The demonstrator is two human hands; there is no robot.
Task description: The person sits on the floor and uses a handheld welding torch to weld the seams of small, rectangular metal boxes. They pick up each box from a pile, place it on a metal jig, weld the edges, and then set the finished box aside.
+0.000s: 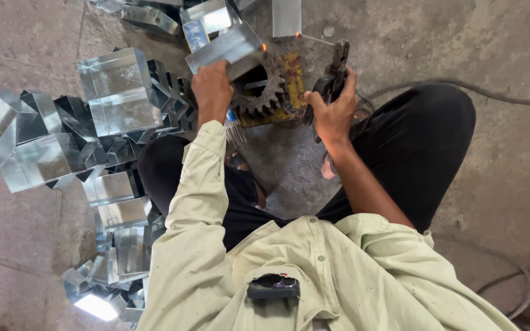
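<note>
My left hand (211,91) grips a shiny folded sheet-metal piece (225,49) and holds it against a large rusty gear (260,92) on the floor. My right hand (334,110) is closed around a dark welding electrode holder (336,70). A thin rod (315,39) runs from the holder toward the metal piece, with a small orange glow at its tip. The gear rests on a yellowish worn plate (292,76). I sit on the floor in a pale shirt and black trousers.
Many shiny sheet-metal box pieces (115,92) are piled at my left, from the far side down to my hip. More metal pieces (207,18) lie beyond the gear. A cable (498,95) crosses the concrete floor at right, another cable (516,288) curls near right.
</note>
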